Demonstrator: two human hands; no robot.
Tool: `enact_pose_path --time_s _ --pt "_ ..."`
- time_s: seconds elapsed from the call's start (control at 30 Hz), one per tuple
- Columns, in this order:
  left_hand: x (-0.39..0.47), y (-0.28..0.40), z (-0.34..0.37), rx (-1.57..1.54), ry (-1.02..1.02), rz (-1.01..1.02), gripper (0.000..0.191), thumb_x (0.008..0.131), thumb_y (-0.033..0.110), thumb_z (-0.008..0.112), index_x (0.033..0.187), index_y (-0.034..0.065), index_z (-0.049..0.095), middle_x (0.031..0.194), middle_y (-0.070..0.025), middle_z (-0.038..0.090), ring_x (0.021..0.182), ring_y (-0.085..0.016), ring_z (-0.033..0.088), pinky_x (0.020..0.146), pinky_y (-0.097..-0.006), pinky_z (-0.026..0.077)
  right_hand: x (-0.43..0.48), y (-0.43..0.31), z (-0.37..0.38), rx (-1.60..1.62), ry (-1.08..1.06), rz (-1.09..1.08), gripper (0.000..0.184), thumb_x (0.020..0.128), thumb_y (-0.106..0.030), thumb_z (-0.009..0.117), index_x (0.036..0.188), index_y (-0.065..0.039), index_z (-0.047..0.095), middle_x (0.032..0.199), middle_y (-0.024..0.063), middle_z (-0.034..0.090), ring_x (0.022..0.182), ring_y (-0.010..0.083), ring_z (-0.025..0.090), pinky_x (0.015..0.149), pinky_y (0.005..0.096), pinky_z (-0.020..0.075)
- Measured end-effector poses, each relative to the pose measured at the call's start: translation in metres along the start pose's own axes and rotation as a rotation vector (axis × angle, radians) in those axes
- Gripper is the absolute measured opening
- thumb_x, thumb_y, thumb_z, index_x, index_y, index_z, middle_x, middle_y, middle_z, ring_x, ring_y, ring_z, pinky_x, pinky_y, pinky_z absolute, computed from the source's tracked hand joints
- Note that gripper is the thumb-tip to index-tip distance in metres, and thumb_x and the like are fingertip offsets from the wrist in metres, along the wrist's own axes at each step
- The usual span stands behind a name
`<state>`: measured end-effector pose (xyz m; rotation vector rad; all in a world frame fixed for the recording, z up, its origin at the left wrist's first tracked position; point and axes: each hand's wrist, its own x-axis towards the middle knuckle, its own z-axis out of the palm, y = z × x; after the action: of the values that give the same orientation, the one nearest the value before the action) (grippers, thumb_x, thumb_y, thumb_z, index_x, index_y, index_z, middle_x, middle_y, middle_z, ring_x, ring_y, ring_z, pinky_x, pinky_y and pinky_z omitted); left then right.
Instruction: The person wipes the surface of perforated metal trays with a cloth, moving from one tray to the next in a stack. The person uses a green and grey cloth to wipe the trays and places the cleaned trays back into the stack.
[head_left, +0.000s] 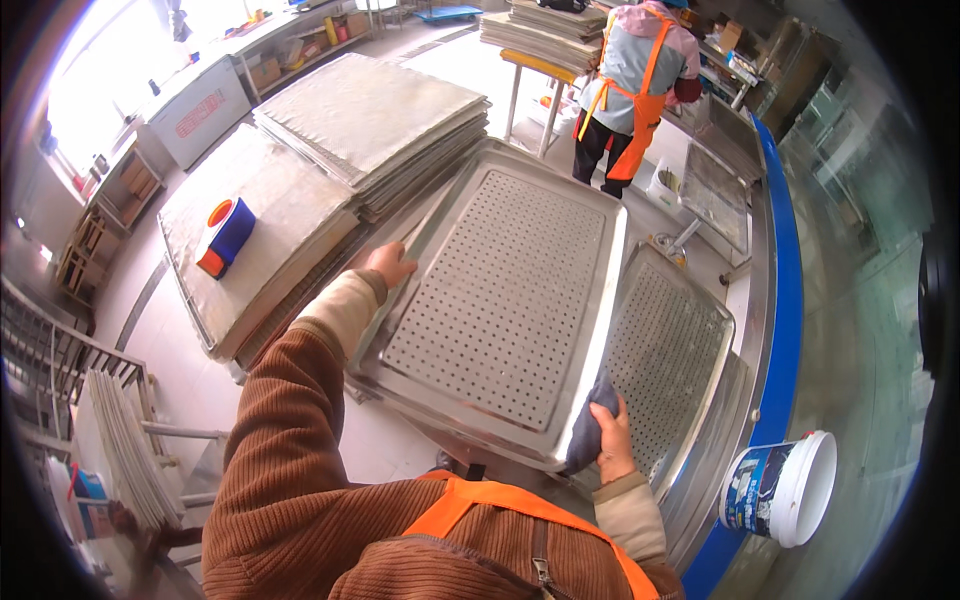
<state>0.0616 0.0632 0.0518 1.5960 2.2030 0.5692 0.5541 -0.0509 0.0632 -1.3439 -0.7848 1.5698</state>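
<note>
A perforated metal tray with a raised rim lies before me, on top of other trays. My left hand grips its left rim, fingers over the edge. My right hand holds a dark grey cloth against the tray's near right corner. To the right, a second perforated tray lies lower, partly under the first one's edge.
Stacks of cloth-covered boards stand at the left; a blue and orange tape roll or strap lies on the nearer stack. A white plastic bucket lies tipped at right by a blue edge. A co-worker in an orange apron stands ahead.
</note>
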Motion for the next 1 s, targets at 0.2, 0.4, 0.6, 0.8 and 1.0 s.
enact_pose_path --time_s 0.2,0.4,0.6,0.8,1.0 --pt "-0.015 0.017 0.016 0.304 -0.103 0.203 0.078 0.088 0.053 0.055 0.152 0.0193 0.025 0.159 -0.0150 0.015 0.146 -0.039 0.012 0.115 -0.0577 0.013 -0.002 0.020 0.069 0.104 -0.040 0.017 0.058 0.083 -0.010 0.069 0.133 0.000 0.042 0.110 0.0100 0.059 0.094 0.0180 0.059 0.081 0.0317 0.0512" --pt "-0.006 0.038 0.007 0.776 -0.085 0.127 0.063 0.093 0.049 0.049 0.146 0.0177 0.036 0.157 -0.0155 0.020 0.144 -0.037 0.017 0.111 -0.0619 0.017 -0.039 0.002 0.021 -0.266 -0.015 -0.354 0.066 0.082 -0.018 0.071 0.137 -0.003 0.038 0.129 0.0127 0.048 0.116 0.0220 0.049 0.102 0.0352 0.0394" --pt "-0.097 0.231 0.090 -0.284 -0.213 0.570 0.053 0.083 0.013 0.070 0.131 0.0017 0.051 0.121 -0.0207 0.060 0.114 -0.033 0.058 0.097 -0.0394 0.047 -0.023 0.001 -0.084 -0.724 0.110 -0.560 0.058 0.085 -0.022 0.069 0.133 -0.006 0.042 0.125 0.0199 0.049 0.114 0.0319 0.051 0.098 0.0396 0.0414" --pt "-0.098 0.290 0.255 -0.211 0.004 0.296 0.084 0.078 0.020 0.073 0.144 -0.0017 0.026 0.145 -0.0297 0.033 0.135 -0.045 0.030 0.112 -0.0511 0.025 0.044 0.051 -0.141 -1.458 -0.038 -0.840 0.039 0.081 -0.023 0.068 0.119 -0.014 0.061 0.131 0.0228 0.050 0.114 0.0412 0.051 0.095 0.0488 0.0428" --pt "-0.077 0.244 0.288 0.098 -0.119 0.387 0.079 0.081 0.022 0.070 0.141 -0.0067 0.028 0.144 -0.0243 0.037 0.135 -0.038 0.034 0.111 -0.0505 0.025 0.216 -0.043 -0.252 -1.631 0.732 -0.475 0.055 0.083 -0.019 0.067 0.134 -0.010 0.048 0.108 0.0214 0.055 0.107 0.0389 0.051 0.091 0.0469 0.0410"
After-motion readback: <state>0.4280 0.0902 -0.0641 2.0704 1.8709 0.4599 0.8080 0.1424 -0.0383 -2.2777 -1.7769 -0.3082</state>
